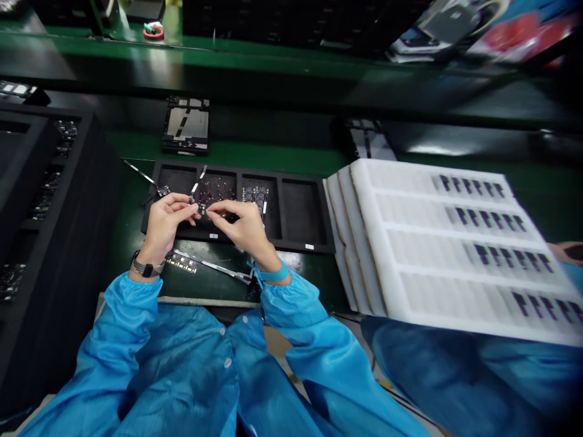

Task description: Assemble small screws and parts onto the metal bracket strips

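Note:
My left hand point(164, 220) pinches a small circuit board point(201, 209) between thumb and fingers, above a black foam tray point(298, 244). With its thumb and forefinger together, my right hand point(243, 226) meets the board's right edge; anything tiny between those fingertips is too small to make out. Under my hands, one tray compartment holds small parts with red and black wires point(217, 191). The compartment to its right holds small circuit boards point(257, 195). A strip of joined boards point(182, 261) lies on the green bench in front of the tray, beside a thin silvery tool-like strip point(223, 269).
Stacked white foam trays point(392, 261) with rows of dark parts stand at right, beside a co-worker's hand point(569, 250). Black foam trays point(75, 200) rise high at left. Behind my tray lies a flat device point(186, 124). A red tape roll point(153, 31) sits on the shelf.

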The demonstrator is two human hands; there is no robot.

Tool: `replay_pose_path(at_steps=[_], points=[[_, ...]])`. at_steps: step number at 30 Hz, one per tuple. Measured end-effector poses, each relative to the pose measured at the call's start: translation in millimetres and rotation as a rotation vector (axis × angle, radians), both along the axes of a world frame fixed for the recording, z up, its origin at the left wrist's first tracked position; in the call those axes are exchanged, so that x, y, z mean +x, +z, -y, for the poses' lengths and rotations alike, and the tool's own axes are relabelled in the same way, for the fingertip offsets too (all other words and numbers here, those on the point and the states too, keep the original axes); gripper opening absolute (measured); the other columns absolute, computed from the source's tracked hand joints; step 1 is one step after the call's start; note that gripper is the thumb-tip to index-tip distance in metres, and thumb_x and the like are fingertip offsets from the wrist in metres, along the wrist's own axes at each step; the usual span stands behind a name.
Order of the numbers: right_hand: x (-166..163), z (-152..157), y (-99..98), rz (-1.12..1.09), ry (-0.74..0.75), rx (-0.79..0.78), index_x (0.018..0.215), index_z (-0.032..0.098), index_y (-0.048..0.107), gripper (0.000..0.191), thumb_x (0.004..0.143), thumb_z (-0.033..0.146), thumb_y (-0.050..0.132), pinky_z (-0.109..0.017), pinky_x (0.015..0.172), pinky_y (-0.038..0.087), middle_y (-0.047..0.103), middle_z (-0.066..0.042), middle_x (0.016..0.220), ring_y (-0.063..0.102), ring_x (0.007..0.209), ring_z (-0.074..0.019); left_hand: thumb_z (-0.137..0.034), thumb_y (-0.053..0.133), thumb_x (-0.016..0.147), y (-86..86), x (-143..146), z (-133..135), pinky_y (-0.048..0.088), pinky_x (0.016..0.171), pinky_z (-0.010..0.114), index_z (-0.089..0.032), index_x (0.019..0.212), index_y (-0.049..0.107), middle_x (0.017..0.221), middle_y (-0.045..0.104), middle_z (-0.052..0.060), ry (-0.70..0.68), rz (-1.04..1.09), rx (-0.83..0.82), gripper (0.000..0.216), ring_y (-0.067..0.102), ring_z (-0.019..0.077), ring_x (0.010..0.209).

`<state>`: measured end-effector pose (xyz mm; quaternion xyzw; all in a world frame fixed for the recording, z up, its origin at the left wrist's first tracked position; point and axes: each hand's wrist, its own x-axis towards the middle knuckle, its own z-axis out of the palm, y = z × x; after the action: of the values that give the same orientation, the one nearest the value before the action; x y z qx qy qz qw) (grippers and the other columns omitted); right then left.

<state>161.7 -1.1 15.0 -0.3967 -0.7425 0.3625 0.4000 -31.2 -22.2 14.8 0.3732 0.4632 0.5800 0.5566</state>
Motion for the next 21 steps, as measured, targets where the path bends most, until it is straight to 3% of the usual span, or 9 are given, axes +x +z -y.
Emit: replay_pose_path(at_steps=[4, 21], points=[[0.4, 0.6, -0.1, -0.006, -0.006, 0.053, 0.092, 0.024, 0.080, 0.017, 0.097, 0.033, 0.067, -0.036, 0.084, 0.058, 0.081, -0.005, 0.091, 0.074, 0.083, -0.0235, -0.033, 0.099, 0.062, 1.2, 1.9, 1.1, 0.054, 0.058, 0.026, -0.014, 0.085, 0.069, 0.071, 0.075, 0.004, 0.011, -0.006, -0.031, 0.043, 0.071, 0.0160, 0.061], [0.2, 0.0, 2.4, -0.059, 0.041, -0.096, 0.086, 0.019, 0.073, 0.021, 0.097, 0.036, 0.068, -0.030, 0.076, 0.056, 0.078, -0.003, 0.078, 0.071, 0.074, -0.0186, -0.034, 0.099, 0.060, 3.0, 3.7, 3.3, 0.055, 0.056, 0.025, -0.015, 0.083, 0.069, 0.067, 0.074, 0.002, 0.000, -0.024, -0.022, 0.043, 0.072, 0.0169, 0.059]])
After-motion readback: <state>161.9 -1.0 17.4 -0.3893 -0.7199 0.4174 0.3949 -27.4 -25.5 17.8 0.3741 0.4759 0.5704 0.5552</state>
